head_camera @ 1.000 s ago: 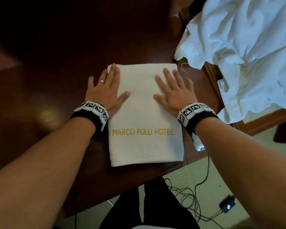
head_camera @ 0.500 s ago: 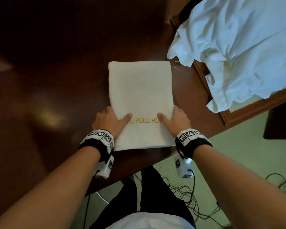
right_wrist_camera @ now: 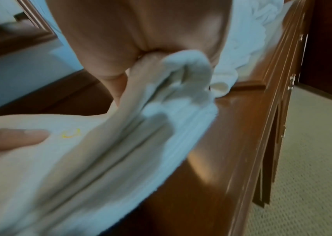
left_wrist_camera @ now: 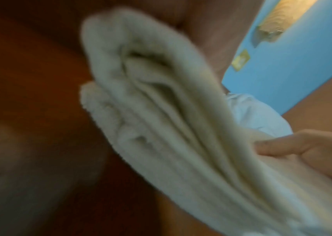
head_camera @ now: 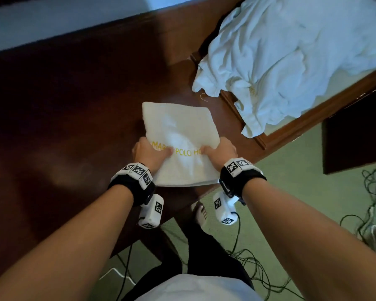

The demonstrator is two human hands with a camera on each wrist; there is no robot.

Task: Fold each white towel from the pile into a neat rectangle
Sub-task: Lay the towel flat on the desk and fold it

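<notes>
Folded towel (head_camera: 179, 135): white, several layers thick, centre of the head frame on the dark wooden bench (head_camera: 70, 109). Gold stitched lettering runs across it between the two thumbs, partly covered. Its near edge lies close to the bench's front edge.

Left hand (head_camera: 149, 156): grips the towel's left side just below frame centre, thumb on top over the lettering, fingers tucked under and out of sight. In the left wrist view the stacked layers (left_wrist_camera: 161, 119) fan apart at the edge, and the towel's side looks raised off the wood; the picture is blurred.

Right hand (head_camera: 219, 153): grips the towel's right side the same way, thumb on top, fingers curled beneath. The right wrist view shows the layers (right_wrist_camera: 120, 143) bunched in the grip, with the thumb (right_wrist_camera: 13, 139) lying flat on the top face beside a gold letter.

Arms: both forearms reach in from the lower corners of the head frame, wrists roughly level, each wearing a black band with checkered markers.

Pile of towels (head_camera: 291, 61): crumpled white cloth, upper right of the head frame, heaped on a wooden-framed surface; one corner hangs over onto the bench, apart from the folded towel.

Floor: pale green carpet at lower right, with loose black cables (head_camera: 248, 257).
</notes>
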